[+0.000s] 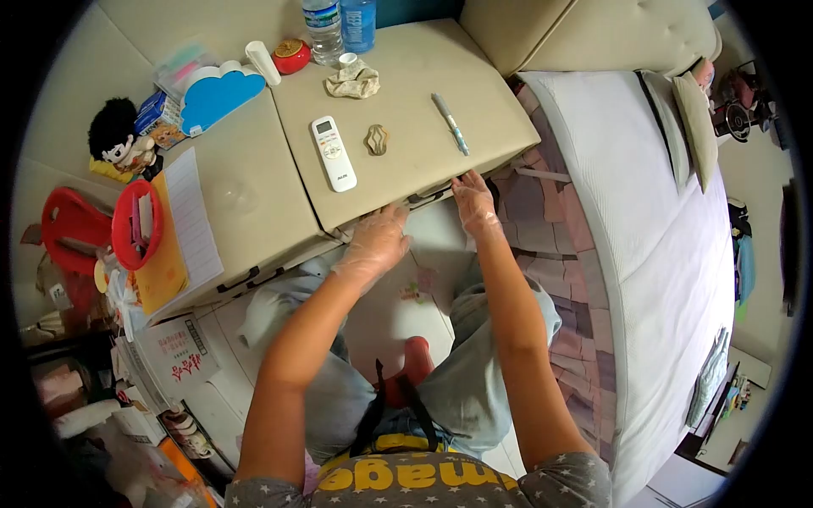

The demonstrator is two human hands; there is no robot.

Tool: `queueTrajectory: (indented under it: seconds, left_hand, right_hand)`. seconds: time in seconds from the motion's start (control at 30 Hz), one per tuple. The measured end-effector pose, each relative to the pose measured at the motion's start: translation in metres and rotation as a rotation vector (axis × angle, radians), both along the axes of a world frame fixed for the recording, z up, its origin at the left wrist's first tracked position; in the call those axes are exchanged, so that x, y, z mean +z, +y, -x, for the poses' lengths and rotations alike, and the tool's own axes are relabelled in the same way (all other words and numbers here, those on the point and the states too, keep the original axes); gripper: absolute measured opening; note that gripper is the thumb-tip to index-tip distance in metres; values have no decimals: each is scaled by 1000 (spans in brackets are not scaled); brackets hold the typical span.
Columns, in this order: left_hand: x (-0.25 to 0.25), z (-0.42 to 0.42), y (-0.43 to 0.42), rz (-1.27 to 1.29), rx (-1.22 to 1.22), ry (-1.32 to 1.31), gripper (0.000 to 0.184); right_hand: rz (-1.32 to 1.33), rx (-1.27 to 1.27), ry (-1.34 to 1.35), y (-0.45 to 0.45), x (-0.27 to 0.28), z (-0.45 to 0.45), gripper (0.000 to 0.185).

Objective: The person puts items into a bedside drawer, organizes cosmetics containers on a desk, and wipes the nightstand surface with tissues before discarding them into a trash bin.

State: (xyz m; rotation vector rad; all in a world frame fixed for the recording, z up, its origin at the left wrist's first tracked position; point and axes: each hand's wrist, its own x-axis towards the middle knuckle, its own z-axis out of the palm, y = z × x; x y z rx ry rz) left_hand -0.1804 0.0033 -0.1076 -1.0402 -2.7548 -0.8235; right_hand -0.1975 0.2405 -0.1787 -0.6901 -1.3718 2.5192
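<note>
My left hand, in a clear thin glove, rests at the front edge of the beige cabinet, its fingers partly hidden at the edge. My right hand, gloved the same way, touches the same front near its right end, fingers extended. Between the hands is a dark handle. On the cabinet top lie a white remote, a brown hair clip, a grey pen and a crumpled cloth.
Two bottles and a red round container stand at the back. Papers, a red basket and a doll are on the left. The bed borders the right side. My knees flank the floor below.
</note>
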Motion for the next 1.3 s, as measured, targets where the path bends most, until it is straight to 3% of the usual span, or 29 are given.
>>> queueTrajectory:
  seconds: [0.1,0.2,0.23,0.3,0.37,0.43,0.47,0.57,0.63,0.7,0.9,1.03,1.1,1.23,1.3]
  left_hand:
    - [11,-2,1,159,-146,-136,34]
    - [27,-4,2,-47,-321,-193,26]
    - [40,-5,-1,-136,-249,-93,23]
    - [48,5,-9,-226,-166,19,21]
    - [44,24,-21,-190,51,264,25]
    - [47,33,-34,-147,192,312,32]
    - [46,38,-40,-70,296,259,39]
    - [49,44,-51,69,435,164,54]
    - [46,48,-54,50,466,-50,62]
    - [46,50,-57,28,460,-87,62]
    - [41,60,-68,3,492,-163,55]
    - [39,63,-75,94,427,-246,61]
    - [36,62,-78,99,400,-231,65]
    - [44,59,-81,-31,388,-233,65]
    - [45,59,-80,-84,379,-249,65]
  right_hand:
    - [26,41,57,3,-2,-1,69]
    - [-37,52,1,1,5,-4,67]
    - [-39,55,5,-6,20,-5,67]
    - [-512,130,-399,-22,62,-1,65]
    - [-371,3,-574,-39,87,1,53]
    - [-1219,-182,-212,-50,91,-13,27]
    - [-1270,-166,6,-61,96,-17,22]
    - [-1369,41,188,-98,107,-6,23]
    - [-1659,12,395,-122,99,19,25]
    - [-1549,118,403,-145,98,37,29]
    - [-1933,194,118,-196,104,58,41]
    - [-1956,142,100,-206,106,49,42]
    - [-1727,379,14,-205,120,43,40]
    - [-1585,339,213,-187,117,36,39]
    - [-1407,189,227,-174,126,28,40]
